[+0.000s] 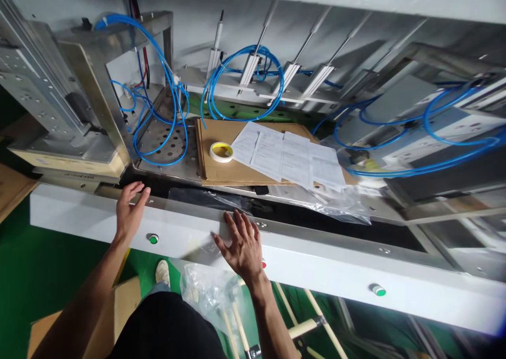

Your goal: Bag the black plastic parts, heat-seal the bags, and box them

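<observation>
My left hand (130, 210) is at the metal front edge of the machine, fingers extended and thumb apart, with nothing in it. Farther right, my right hand (240, 240) lies spread on the white front rail (324, 267), its fingertips reaching the metal strip along the top. A clear plastic sheet (209, 198) lies in the dark slot just beyond both hands. Behind the slot, flat brown cardboard (221, 173) carries a roll of tape (221, 152) and several overlapping printed papers (290, 156).
Coils of blue air tubing (245, 82) hang over the machine bed near several cylinders (290, 74). Crumpled plastic (346, 203) lies right of the papers. Green buttons (153, 238) sit on the rail. Below are a cardboard box (126, 301) and a tubular frame (304, 328).
</observation>
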`<action>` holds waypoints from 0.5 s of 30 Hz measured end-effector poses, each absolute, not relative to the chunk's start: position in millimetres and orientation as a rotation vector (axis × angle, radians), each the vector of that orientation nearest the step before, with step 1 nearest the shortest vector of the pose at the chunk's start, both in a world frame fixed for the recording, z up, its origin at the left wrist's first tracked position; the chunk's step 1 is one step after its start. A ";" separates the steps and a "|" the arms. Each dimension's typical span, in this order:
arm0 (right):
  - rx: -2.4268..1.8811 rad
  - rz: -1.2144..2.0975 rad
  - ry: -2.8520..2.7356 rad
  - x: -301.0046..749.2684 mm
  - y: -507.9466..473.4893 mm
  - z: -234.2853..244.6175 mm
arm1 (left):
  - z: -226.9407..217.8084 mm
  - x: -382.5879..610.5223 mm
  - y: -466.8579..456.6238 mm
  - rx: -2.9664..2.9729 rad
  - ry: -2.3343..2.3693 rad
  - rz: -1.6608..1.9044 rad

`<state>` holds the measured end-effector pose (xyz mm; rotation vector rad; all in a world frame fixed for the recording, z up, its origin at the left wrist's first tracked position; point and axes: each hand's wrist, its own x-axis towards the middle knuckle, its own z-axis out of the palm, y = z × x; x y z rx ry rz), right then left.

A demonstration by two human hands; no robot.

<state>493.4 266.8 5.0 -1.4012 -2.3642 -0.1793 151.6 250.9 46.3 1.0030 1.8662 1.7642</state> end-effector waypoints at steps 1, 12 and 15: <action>-1.405 -0.180 -2.364 493.0 266.9 5.3 | 46.8 152.5 243.4 1.198 1.928 1.721; -1.441 -0.162 -2.282 499.2 285.4 7.9 | -11.9 196.2 226.1 2.332 1.783 0.790; -1.463 -0.181 -2.214 500.9 277.0 8.6 | -9.9 191.1 235.9 2.332 1.738 0.750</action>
